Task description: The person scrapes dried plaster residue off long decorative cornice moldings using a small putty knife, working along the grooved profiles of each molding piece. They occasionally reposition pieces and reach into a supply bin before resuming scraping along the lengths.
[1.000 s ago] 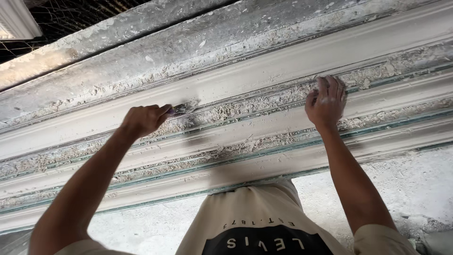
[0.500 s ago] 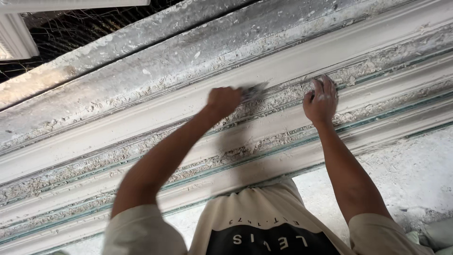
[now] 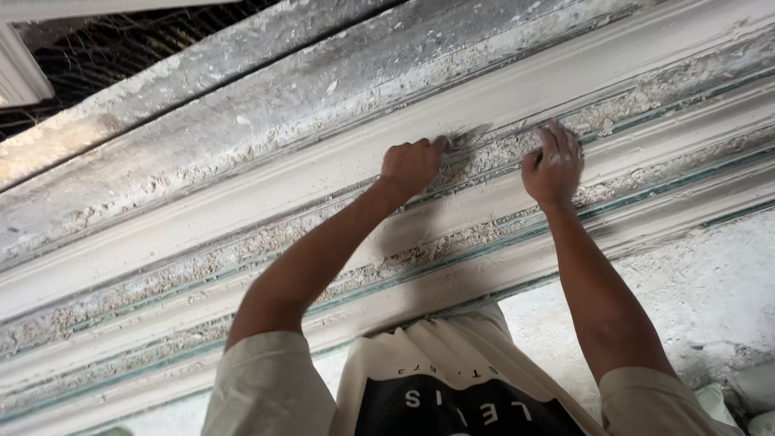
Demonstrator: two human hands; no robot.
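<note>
Plaster cornice point(image 3: 242, 218): L hand point(image 3: 412, 165) w/ scraper point(image 3: 467, 137), R hand point(image 3: 553, 165) braced.

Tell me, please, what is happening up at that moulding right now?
A person reaches up with both hands to a long, white, ridged plaster moulding with rough, crumbly grooves. The left hand presses a small scraping tool into a groove; the blade is blurred. The right hand rests flat on the moulding beside it, holding nothing visible.

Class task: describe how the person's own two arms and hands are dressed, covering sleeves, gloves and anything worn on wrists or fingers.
Both arms are bare from the short cream sleeves down. The left hand and right hand wear no gloves; no watch, band or ring shows. Pale dust marks the right fingers.
</note>
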